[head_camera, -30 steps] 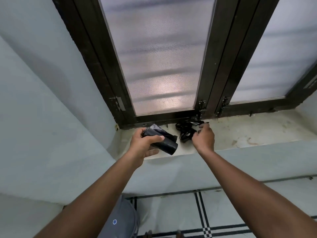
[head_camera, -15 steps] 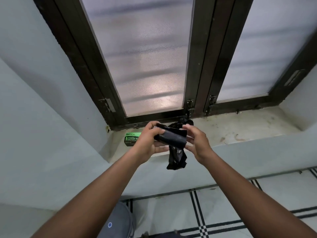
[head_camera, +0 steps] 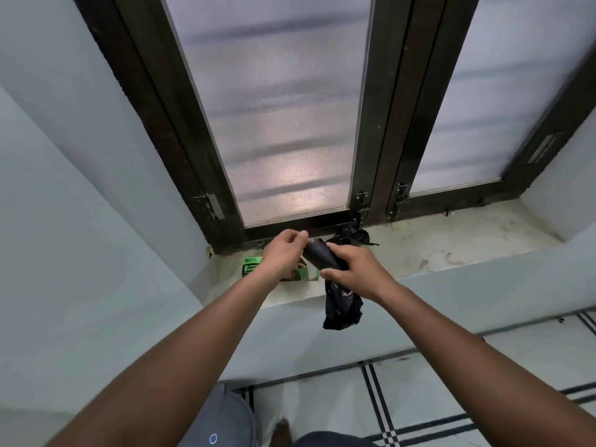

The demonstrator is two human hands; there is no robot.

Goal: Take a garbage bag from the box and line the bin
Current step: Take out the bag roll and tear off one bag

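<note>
Both hands meet just above the front edge of the window sill, with the roll of black garbage bags held between them. The roll's long axis runs on a slant, from its upper end by the left hand down and to the right into the right hand. The left hand pinches that upper end with thumb and fingertips. The right hand is curled round the lower part of the roll, and from under it a loose tail of one bag hangs straight down past the sill's edge.

The green garbage bag box lies on the sill just behind and left of the left hand, partly hidden by the wrist. A crumpled scrap of black plastic sits on the sill behind the hands, against the window frame.

The hanging bag lies on the right hand's side, so separating it likely means pulling down and away along the roll's axis while the left hand steadies the roll. The bin may be the grey shape at the bottom edge; I cannot tell for sure.
</note>
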